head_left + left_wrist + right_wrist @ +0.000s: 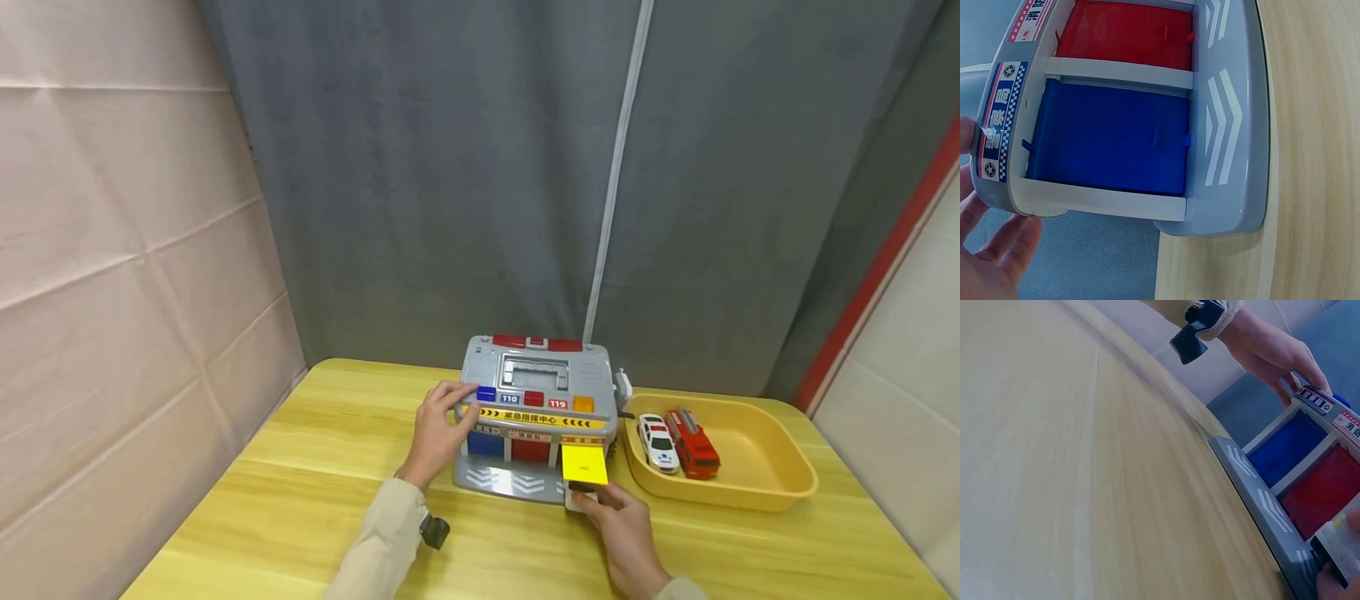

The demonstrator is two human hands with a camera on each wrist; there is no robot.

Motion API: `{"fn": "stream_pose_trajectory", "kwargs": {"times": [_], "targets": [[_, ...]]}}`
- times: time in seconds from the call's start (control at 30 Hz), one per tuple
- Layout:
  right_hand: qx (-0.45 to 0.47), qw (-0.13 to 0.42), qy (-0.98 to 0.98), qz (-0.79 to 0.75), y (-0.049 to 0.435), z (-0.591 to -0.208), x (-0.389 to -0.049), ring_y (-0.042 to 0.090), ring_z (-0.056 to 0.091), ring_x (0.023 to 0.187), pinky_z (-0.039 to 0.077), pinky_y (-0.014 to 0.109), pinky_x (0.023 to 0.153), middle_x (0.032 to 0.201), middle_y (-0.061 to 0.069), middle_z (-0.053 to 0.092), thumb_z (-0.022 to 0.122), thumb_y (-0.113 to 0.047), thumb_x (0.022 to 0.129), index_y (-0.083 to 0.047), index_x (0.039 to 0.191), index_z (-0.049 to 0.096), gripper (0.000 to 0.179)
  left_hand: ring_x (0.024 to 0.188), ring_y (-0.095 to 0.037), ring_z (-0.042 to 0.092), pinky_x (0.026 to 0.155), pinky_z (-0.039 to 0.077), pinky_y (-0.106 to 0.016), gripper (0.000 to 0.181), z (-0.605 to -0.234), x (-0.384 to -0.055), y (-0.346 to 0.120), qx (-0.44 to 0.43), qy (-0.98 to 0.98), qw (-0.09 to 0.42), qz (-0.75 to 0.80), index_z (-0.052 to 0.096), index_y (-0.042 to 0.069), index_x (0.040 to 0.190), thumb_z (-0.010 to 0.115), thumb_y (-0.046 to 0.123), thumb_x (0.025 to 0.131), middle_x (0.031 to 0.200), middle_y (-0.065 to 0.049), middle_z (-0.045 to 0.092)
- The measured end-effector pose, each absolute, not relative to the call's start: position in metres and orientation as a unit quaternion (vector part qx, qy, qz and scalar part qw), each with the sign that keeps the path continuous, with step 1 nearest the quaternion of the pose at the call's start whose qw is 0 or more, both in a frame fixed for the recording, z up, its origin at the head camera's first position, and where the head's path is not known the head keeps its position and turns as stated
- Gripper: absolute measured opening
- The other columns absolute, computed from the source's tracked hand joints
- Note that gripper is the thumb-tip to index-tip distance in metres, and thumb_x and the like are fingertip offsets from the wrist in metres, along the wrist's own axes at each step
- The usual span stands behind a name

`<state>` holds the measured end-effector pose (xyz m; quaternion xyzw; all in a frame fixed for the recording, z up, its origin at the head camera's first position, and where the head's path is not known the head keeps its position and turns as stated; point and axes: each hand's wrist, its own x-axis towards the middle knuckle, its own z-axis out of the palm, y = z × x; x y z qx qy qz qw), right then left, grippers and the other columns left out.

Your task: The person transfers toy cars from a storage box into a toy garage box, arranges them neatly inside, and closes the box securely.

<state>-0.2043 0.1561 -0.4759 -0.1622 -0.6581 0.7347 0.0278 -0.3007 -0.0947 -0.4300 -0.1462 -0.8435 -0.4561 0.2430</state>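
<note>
A grey toy garage (540, 375) with a carrying handle on its roof stands on the table. My left hand (438, 429) grips its front left roof corner, thumb at the front and fingers along the side. The blue door (1110, 137) and red door (1125, 34) are down. On the right, the yellow door (585, 464) is lifted outward. Under it, my right hand (626, 529) pinches a small white toy car (1339, 542), partly hidden by the fingers and the door. The car sits over the grey front ramp (510, 481) with its white chevrons.
To the right is a yellow tray (765, 492) holding a white toy police car (658, 443) and a red toy fire truck (693, 444). A grey curtain (450, 208) hangs behind the wooden table (300, 500). A grey crank-like part (623, 388) juts from the garage's right side.
</note>
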Motion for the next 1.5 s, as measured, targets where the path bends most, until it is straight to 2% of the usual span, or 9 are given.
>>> {"fn": "stream_pose_trajectory", "kwargs": {"times": [0.1, 0.23, 0.37, 0.47, 0.6, 0.8, 1.17, 1.33, 1.5], "targets": [[-0.149, 0.019, -0.672, 0.725, 0.156, -0.474, -0.205, 0.026, 0.058, 0.123, 0.057, 0.021, 0.087, 0.15, 0.037, 0.04, 0.07, 0.006, 0.082, 0.013, 0.143, 0.044, 0.067, 0.114, -0.024, 0.06, 0.101, 0.047, -0.047, 0.031, -0.429, -0.301, -0.094, -0.147, -0.843, 0.243, -0.457, 0.073, 0.015, 0.121, 0.071, 0.019, 0.09, 0.118, -0.003, 0.069], [-0.143, 0.018, -0.683, 0.716, 0.157, -0.475, -0.207, 0.025, 0.059, 0.116, 0.057, 0.022, 0.083, 0.139, 0.039, 0.05, 0.068, 0.011, 0.08, 0.012, 0.142, 0.045, 0.065, 0.116, -0.025, 0.06, 0.102, 0.046, -0.047, 0.032, -0.428, -0.301, -0.095, -0.144, -0.844, 0.24, -0.457, 0.073, 0.016, 0.121, 0.072, 0.019, 0.09, 0.119, -0.003, 0.069], [-0.148, 0.032, -0.695, 0.703, 0.16, -0.479, -0.208, 0.013, 0.061, 0.093, 0.055, 0.02, 0.073, 0.1, 0.014, 0.063, 0.071, 0.009, 0.081, 0.007, 0.101, 0.056, 0.025, 0.116, -0.024, 0.06, 0.102, 0.045, -0.047, 0.031, -0.429, -0.301, -0.095, -0.143, -0.845, 0.239, -0.456, 0.073, 0.017, 0.121, 0.071, 0.02, 0.09, 0.119, -0.002, 0.069], [-0.142, 0.04, -0.703, 0.696, 0.163, -0.479, -0.208, 0.003, 0.062, 0.081, 0.055, 0.017, 0.071, 0.088, 0.0, 0.062, 0.07, 0.008, 0.083, 0.003, 0.087, 0.054, 0.018, 0.116, -0.024, 0.06, 0.102, 0.045, -0.048, 0.031, -0.429, -0.301, -0.095, -0.145, -0.845, 0.238, -0.456, 0.073, 0.017, 0.122, 0.071, 0.02, 0.091, 0.119, -0.002, 0.069], [-0.134, 0.041, -0.719, 0.681, 0.165, -0.478, -0.207, -0.002, 0.066, 0.083, 0.054, 0.014, 0.075, 0.094, 0.006, 0.073, 0.068, 0.006, 0.086, 0.013, 0.107, 0.063, 0.023, 0.117, -0.024, 0.059, 0.102, 0.045, -0.048, 0.031, -0.429, -0.3, -0.095, -0.143, -0.847, 0.236, -0.455, 0.073, 0.017, 0.122, 0.071, 0.021, 0.091, 0.12, -0.002, 0.069], [-0.125, 0.022, -0.745, 0.655, 0.164, -0.474, -0.208, 0.012, 0.067, 0.101, 0.057, 0.023, 0.083, 0.124, 0.026, 0.068, 0.067, -0.001, 0.09, 0.012, 0.131, 0.057, 0.045, 0.117, -0.024, 0.059, 0.102, 0.044, -0.048, 0.031, -0.428, -0.3, -0.095, -0.142, -0.847, 0.233, -0.457, 0.073, 0.017, 0.122, 0.071, 0.021, 0.091, 0.12, -0.002, 0.068], [-0.121, 0.0, -0.731, 0.672, 0.165, -0.469, -0.209, 0.022, 0.069, 0.077, 0.06, 0.037, 0.067, 0.099, 0.016, 0.072, 0.059, 0.004, 0.092, 0.01, 0.131, 0.055, 0.04, 0.117, -0.025, 0.059, 0.102, 0.045, -0.048, 0.032, -0.428, -0.299, -0.094, -0.139, -0.847, 0.229, -0.459, 0.073, 0.017, 0.122, 0.071, 0.021, 0.091, 0.121, -0.003, 0.068], [-0.107, 0.031, -0.744, 0.659, 0.172, -0.464, -0.209, 0.018, 0.067, 0.075, 0.058, 0.032, 0.063, 0.104, 0.013, 0.068, 0.055, 0.006, 0.094, 0.008, 0.134, 0.053, 0.04, 0.117, -0.025, 0.059, 0.102, 0.045, -0.049, 0.031, -0.429, -0.299, -0.095, -0.142, -0.845, 0.234, -0.46, 0.073, 0.017, 0.122, 0.07, 0.021, 0.091, 0.121, -0.003, 0.068], [-0.103, 0.098, -0.784, 0.605, 0.178, -0.456, -0.207, 0.014, 0.063, 0.069, 0.056, 0.029, 0.062, 0.1, 0.012, 0.066, 0.053, 0.0, 0.098, 0.002, 0.123, 0.061, 0.025, 0.118, -0.024, 0.059, 0.102, 0.044, -0.048, 0.031, -0.429, -0.3, -0.094, -0.142, -0.844, 0.235, -0.461, 0.073, 0.018, 0.122, 0.071, 0.021, 0.091, 0.121, -0.002, 0.068]]}}
